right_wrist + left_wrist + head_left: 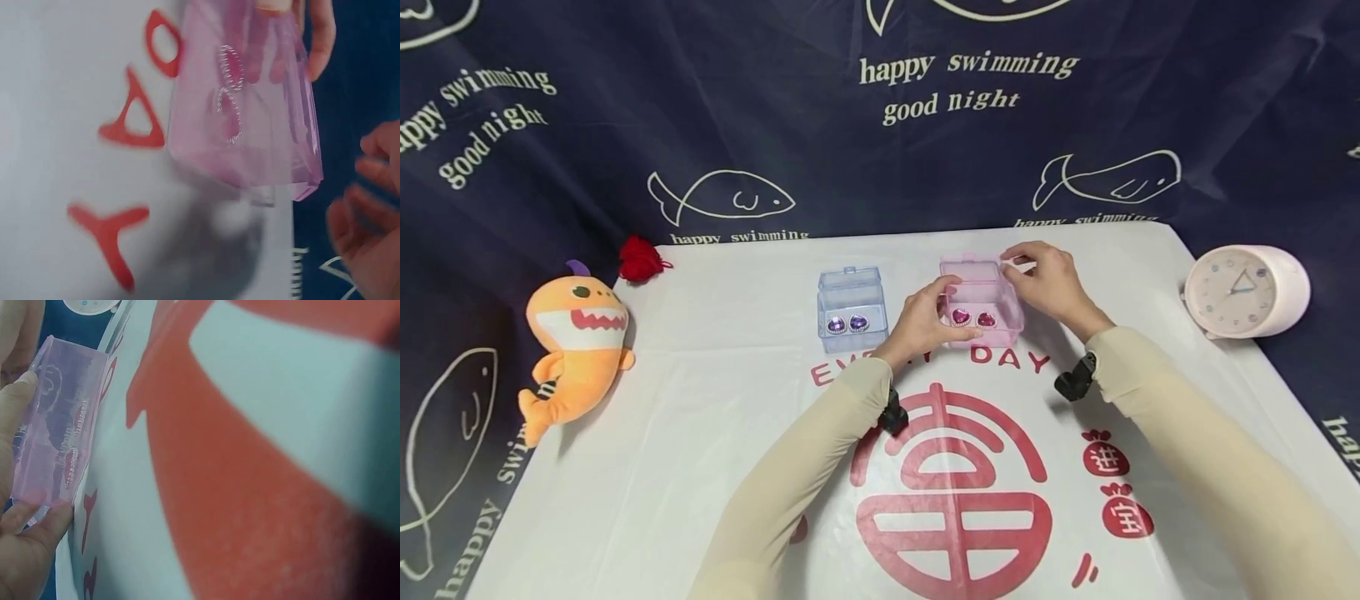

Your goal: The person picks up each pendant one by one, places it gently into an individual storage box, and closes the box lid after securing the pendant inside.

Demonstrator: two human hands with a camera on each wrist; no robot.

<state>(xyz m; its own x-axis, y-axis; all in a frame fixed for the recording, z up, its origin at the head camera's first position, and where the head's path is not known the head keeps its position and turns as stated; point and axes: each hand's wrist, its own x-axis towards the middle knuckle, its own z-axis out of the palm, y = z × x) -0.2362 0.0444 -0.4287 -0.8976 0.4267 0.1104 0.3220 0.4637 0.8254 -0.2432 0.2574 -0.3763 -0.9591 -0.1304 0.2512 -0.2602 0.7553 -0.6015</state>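
A translucent pink plastic box [1000, 333] stands on the white table with its lid [972, 270] raised. Inside it lie two pinkish-red gems [987, 320] with pale beaded rims. My left hand [921, 321] grips the box from its left side, thumb along the front and fingers toward the lid. Close by the lid's upper right corner is my right hand [1051, 282], its fingers loosely bent. A gap shows between that hand [372, 212] and the box in the right wrist view. To the left, a similar blue box [850, 340], lid up, holds two purple gems [858, 322].
An orange plush shark [583, 367] lies at the table's left edge, near a red fuzzy object [642, 259]. At the right edge stands a round-faced white clock [1247, 292]. Behind the table hangs a dark blue printed cloth [850, 150]. Red designs mark the white tablecloth [700, 400].
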